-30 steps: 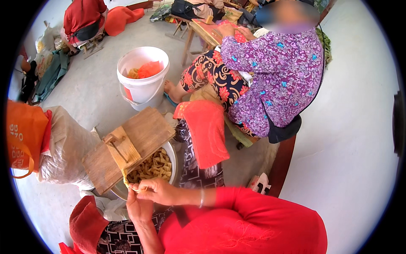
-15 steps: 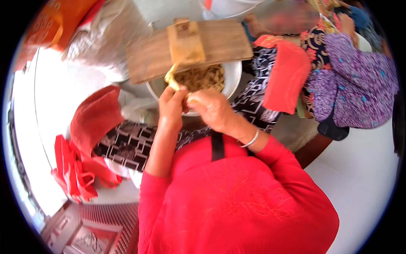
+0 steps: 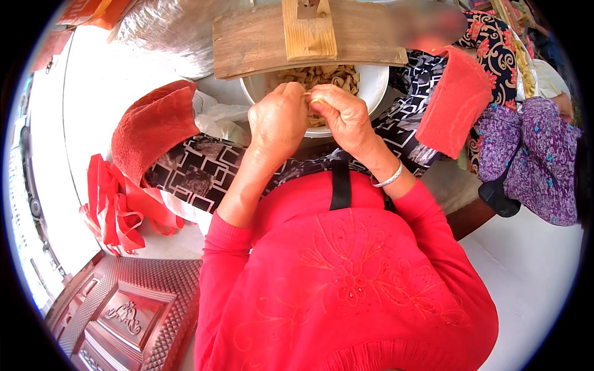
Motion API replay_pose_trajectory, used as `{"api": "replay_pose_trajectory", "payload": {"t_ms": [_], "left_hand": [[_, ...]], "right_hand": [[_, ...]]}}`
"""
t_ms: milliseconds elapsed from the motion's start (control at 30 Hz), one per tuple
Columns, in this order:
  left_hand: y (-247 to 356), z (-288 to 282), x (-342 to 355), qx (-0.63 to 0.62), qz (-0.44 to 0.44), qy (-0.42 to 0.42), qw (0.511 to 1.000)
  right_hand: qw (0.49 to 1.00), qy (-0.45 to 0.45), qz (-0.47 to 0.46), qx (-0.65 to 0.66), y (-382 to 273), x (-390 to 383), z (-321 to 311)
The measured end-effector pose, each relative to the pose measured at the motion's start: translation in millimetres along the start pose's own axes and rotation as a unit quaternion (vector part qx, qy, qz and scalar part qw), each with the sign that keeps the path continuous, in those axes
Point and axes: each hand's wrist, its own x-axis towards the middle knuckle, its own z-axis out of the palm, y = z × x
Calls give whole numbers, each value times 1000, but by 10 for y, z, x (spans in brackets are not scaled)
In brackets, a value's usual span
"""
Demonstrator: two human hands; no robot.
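My left hand (image 3: pixel 278 120) and my right hand (image 3: pixel 345 117) are closed and meet fingertip to fingertip over the near side of a white basin (image 3: pixel 373 80). Between them shows a small bit of a pale yellow strip (image 3: pixel 307 94), pinched from both sides; my fingers cover most of it. Brownish, curled pieces (image 3: pixel 337 75) lie in the basin, their kind not clear. Across its far rim rests a wooden board (image 3: pixel 247 46) with a lighter wooden block (image 3: pixel 309 38) on top. A silvery bracelet circles my right wrist.
Red cloths (image 3: pixel 154 120) lie over my knees, on patterned trousers. A clear plastic bag (image 3: pixel 179 34) stands back left, a red fabric bag (image 3: pixel 111 207) at left, a carved brown panel (image 3: pixel 133 309) at lower left. Another person sits at right in purple-patterned cloth (image 3: pixel 544 161).
The yellow strip that stretched from my hands to the block no longer reaches it. My fingertips have come together around a small bit of it. The whole view has shifted.
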Motion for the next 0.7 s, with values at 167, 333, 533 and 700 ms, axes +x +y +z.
{"api": "replay_pose_trajectory", "payload": {"t_ms": [167,333,533,700], "left_hand": [[-4,95,-23,-235,-131,-32,963],[38,256,-35,-559,-181,-27,809],[-98,375,-77,-536,-147,-18,831],[-115,184,-122,-407,-108,-73,904]], "right_hand": [[947,67,175,262,78,-49,42],[885,115,204,403,112,8,47],[910,44,231,341,113,1,-67],[946,-40,237,218,-16,-27,-270]]}}
